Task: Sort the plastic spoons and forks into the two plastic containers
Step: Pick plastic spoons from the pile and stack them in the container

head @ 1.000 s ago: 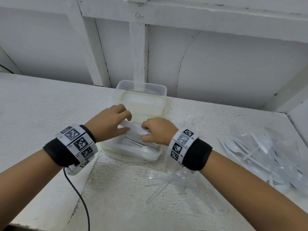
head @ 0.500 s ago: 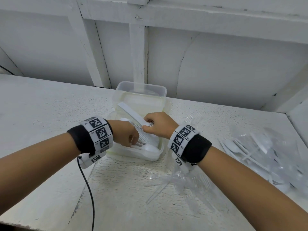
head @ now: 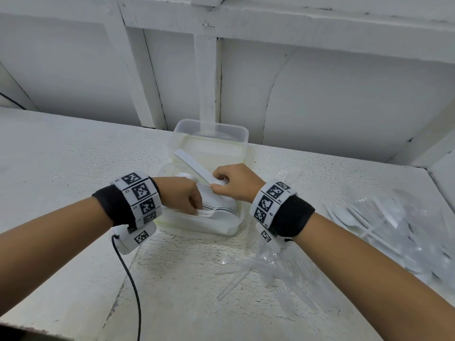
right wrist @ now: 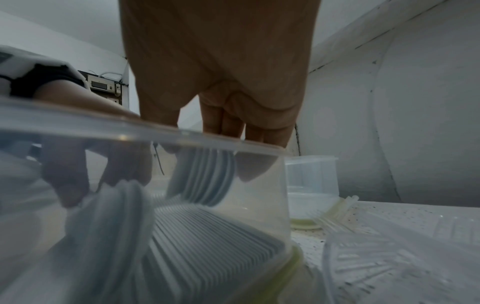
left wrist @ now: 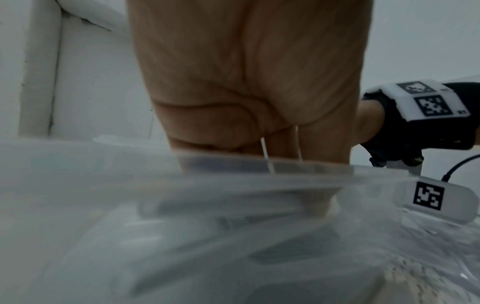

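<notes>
A stack of white plastic spoons (head: 216,205) sits in the near clear container (head: 172,217), handles slanting up toward the far left (head: 192,163). My right hand (head: 221,185) grips the stack from the right, fingers curled over its top. My left hand (head: 195,205) reaches in from the left, fingers curled on the spoon bowls. The right wrist view shows the ribbed stack (right wrist: 207,236) through the container wall under the rim (right wrist: 130,125), with my right fingers (right wrist: 226,123) dipping in. In the left wrist view my left hand (left wrist: 246,102) goes down behind the blurred container rim (left wrist: 103,164).
A second clear container (head: 241,136) stands just behind the first, by the white wall. Clear plastic forks (head: 270,267) lie loose on the table under my right forearm. A crumpled clear bag with white spoons (head: 364,220) lies at the right. A black cable (head: 133,291) hangs from my left wrist.
My left hand has moved from on top of the stack to its near end at the spoon bowls. The spoon handles have swung up toward the far container. My right hand stays on the stack.
</notes>
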{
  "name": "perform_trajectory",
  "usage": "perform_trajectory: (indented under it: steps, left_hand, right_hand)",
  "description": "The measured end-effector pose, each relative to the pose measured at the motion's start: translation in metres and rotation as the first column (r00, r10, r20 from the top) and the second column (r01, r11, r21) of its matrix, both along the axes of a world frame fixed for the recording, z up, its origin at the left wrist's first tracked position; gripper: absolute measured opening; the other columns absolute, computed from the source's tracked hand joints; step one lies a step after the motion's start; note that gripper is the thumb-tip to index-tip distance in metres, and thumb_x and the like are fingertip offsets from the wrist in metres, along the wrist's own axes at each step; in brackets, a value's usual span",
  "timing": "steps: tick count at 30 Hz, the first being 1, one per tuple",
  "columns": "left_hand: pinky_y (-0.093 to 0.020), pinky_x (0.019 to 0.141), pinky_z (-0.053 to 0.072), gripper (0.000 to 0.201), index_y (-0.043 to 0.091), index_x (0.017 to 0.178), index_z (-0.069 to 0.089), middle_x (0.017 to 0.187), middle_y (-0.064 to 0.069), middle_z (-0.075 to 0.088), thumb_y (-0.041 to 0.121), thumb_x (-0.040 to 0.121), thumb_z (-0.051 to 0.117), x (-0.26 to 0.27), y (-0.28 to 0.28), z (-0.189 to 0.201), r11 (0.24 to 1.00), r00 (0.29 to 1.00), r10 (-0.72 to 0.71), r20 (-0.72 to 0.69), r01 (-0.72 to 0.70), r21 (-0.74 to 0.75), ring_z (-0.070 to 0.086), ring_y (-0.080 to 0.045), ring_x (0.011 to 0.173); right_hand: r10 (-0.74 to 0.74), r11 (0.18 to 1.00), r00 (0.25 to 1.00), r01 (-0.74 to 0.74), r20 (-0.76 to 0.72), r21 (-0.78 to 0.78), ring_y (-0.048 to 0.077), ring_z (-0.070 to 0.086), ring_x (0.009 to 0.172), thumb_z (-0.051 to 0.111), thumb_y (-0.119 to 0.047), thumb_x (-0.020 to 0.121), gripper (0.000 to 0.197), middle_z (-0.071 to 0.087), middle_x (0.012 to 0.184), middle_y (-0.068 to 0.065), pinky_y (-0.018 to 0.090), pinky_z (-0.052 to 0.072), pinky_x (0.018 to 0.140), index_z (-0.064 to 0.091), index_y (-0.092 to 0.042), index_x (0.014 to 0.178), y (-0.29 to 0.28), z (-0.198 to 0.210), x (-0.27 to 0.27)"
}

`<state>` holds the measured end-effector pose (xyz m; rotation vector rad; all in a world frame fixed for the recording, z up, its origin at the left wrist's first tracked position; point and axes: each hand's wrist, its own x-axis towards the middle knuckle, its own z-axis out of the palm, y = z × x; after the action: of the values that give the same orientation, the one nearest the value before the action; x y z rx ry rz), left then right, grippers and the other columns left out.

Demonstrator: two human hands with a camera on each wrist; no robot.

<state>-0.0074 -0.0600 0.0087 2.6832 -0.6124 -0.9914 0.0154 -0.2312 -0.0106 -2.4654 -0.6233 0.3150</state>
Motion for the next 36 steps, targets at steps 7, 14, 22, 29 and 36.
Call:
perform_trajectory:
  steps: [7,14,22,29,36]
  left_hand:
    - [-0.021,0.09,0.045,0.023,0.022,0.11,0.069,0.104,0.006,0.071,0.021,0.091,0.057,0.006,0.006,0.005,0.999,0.982,-0.022,-0.189,0.027,0.024,0.058,-0.004,0.086]
    - [-0.024,0.091,0.045,0.025,0.02,0.111,0.068,0.106,0.002,0.07,0.015,0.091,0.054,0.005,0.005,0.009,0.998,0.978,-0.04,-0.204,0.048,0.033,0.057,-0.006,0.088]
    - [-0.006,0.068,0.039,0.018,0.022,0.096,0.067,0.079,0.017,0.06,0.012,0.09,0.053,-0.002,0.008,0.007,1.0,0.995,-0.001,-0.099,0.0,-0.011,0.053,0.009,0.066]
    - [-0.028,0.077,0.043,0.047,0.013,0.074,0.062,0.085,-0.007,0.061,0.054,0.085,0.041,-0.019,0.014,0.009,0.994,0.994,-0.106,0.024,0.105,0.026,0.05,-0.015,0.076]
    - [-0.003,0.065,0.03,0.029,0.018,0.116,0.062,0.105,0.003,0.054,0.031,0.091,0.055,-0.029,0.017,-0.001,0.983,0.969,-0.174,0.175,0.163,0.08,0.048,-0.008,0.088]
  right_hand:
    - [0.015,1.0,0.999,-0.015,-0.033,-0.005,0.018,0.06,0.095,0.063,-0.026,0.084,0.03,0.067,0.103,0.004,0.031,0.048,0.086,0.065,-0.01,0.109,-0.001,0.003,-0.001]
    - [0.11,0.985,0.989,-0.122,-0.098,-0.122,0.018,0.06,0.096,0.061,-0.027,0.085,0.026,0.067,0.105,0.002,0.035,0.049,0.087,0.066,-0.012,0.106,0.001,0.006,-0.004]
    - [0.191,0.927,0.969,-0.231,-0.156,-0.295,0.019,0.053,0.075,0.063,-0.029,0.084,0.032,0.067,0.099,0.017,0.031,0.042,0.069,0.066,-0.001,0.098,0.011,-0.001,-0.007]
    - [0.201,0.924,0.958,-0.254,-0.204,-0.285,0.021,0.06,0.098,0.067,-0.032,0.083,0.033,0.067,0.106,0.007,0.035,0.05,0.086,0.066,-0.007,0.104,0.015,0.004,-0.008]
    - [0.197,0.922,0.953,-0.26,-0.231,-0.287,0.017,0.058,0.102,0.071,-0.036,0.081,0.039,0.063,0.111,0.002,0.025,0.045,0.081,0.063,-0.011,0.11,0.018,0.006,-0.013]
